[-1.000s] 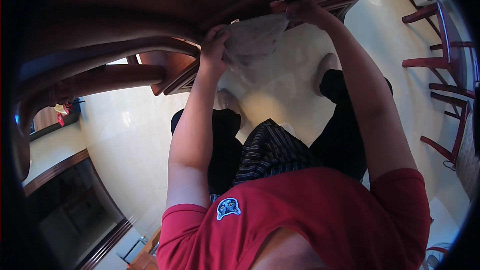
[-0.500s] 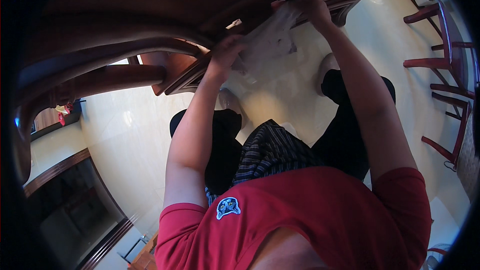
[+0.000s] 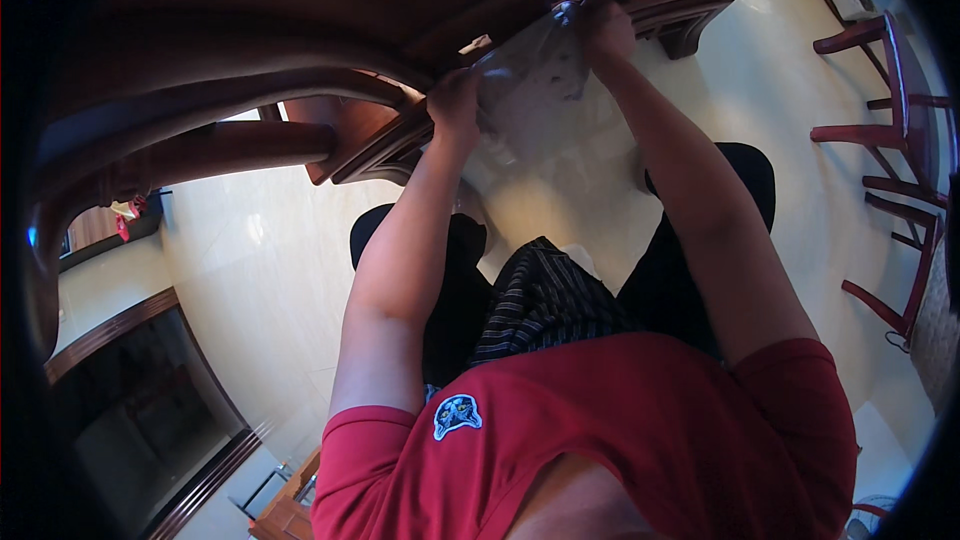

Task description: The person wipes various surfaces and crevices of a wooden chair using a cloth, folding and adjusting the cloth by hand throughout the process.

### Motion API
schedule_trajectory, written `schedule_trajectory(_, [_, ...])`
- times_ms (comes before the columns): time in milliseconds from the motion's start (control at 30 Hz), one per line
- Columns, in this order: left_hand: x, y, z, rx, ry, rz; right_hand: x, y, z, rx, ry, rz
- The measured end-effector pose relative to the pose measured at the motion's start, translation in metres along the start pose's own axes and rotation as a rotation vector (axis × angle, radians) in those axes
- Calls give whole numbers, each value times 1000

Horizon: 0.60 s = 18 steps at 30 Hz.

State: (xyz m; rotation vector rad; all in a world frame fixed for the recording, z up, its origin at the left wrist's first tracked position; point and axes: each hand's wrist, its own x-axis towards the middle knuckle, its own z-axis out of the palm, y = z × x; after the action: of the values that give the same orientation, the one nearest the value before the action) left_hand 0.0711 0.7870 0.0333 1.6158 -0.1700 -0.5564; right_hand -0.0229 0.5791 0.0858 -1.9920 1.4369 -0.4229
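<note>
While both bare arms are reaching fwd under the red shirt's (image 3: 640, 420) sleeves, a clear bag (image 3: 535, 70) is hanging btwn the two hands, just beside the dark wood frame (image 3: 270, 146) & above the pale floor (image 3: 250, 270). Whether the bag is touching the wood, I can't tell from here.

The L hand (image 3: 455, 105) is grasping the bag's L upper corner, fingers curling in around it; the tips are hiding behind the hand, so the exact pinch isn't showing. The R hand (image 3: 608, 32) is sitting a bit higher, gripping the R upper corner, its fingers partly in shadow. Btwn them the top edge is running taut on a slant, & the lower part is drooping loose w/ creases.

As for handling, the bag's prob. v. light, soft & limp, w/ nothing stiff in it to keep a shape. The film is looking thin & shiny, so I'd guess it's slippery & easy to tear if yanked. Best hold, IMO: the upper edge, nr the corners, w/ finger pads rather than nails, keeping tension gentle.

Off to the R, a red chair (image 3: 903, 80) is standing well apart.
</note>
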Motion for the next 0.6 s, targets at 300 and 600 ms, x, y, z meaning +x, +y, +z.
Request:
schedule_trajectory(300, [7, -12, 2, 515, 210, 92, -8, -13, 6, 26, 41, 62])
schedule_trajectory(600, [6, -19, 1, 746, 209, 40, -13, -19, 6, -23, 98, 13])
